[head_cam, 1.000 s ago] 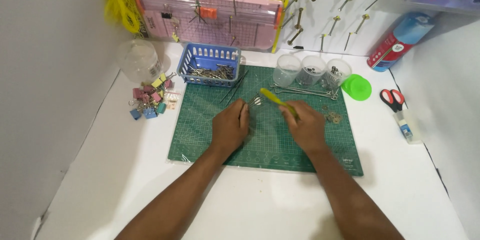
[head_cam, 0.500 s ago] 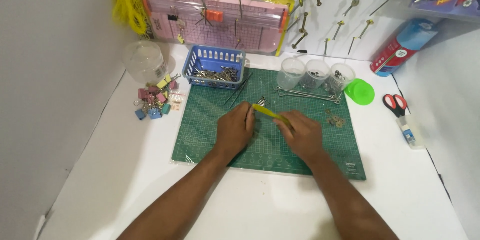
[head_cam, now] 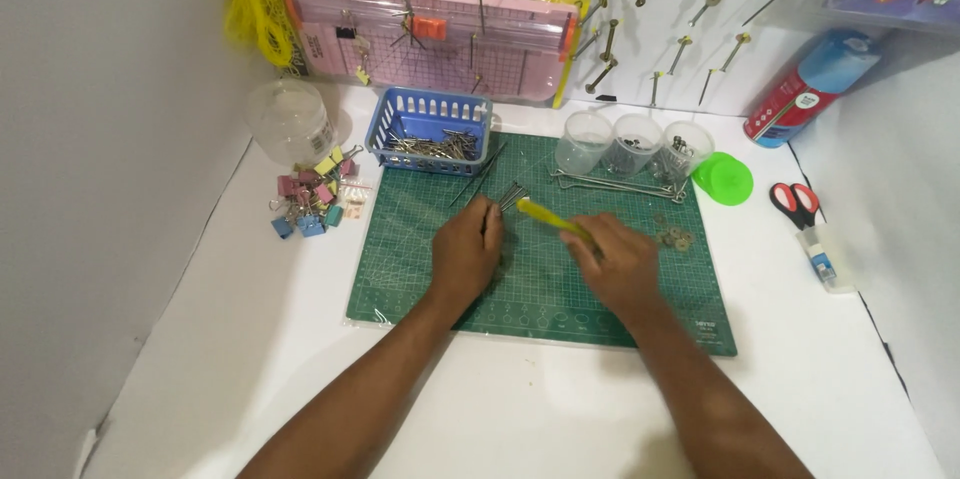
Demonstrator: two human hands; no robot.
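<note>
My left hand [head_cam: 466, 251] rests palm down on the green cutting mat [head_cam: 420, 269], fingers closed over a few thin metal pins [head_cam: 512, 196] that stick out past its fingertips. My right hand [head_cam: 618, 264] grips a yellow-handled tool [head_cam: 548, 218]. The tool's tip points left toward the pins, close to the left hand's fingertips. Both hands sit near the middle of the mat.
A blue basket [head_cam: 432, 127] of metal parts stands at the mat's back left, three clear cups [head_cam: 633, 144] and a green lid [head_cam: 724, 179] at the back right. Coloured binder clips [head_cam: 312, 201] and a clear jar [head_cam: 290, 122] lie left. Scissors [head_cam: 796, 202] lie right. Small washers [head_cam: 676, 236] sit near my right hand.
The yellow tool's tip has moved left and lower, closer to the pins under my left hand. Both hands have stayed near the mat's middle.
</note>
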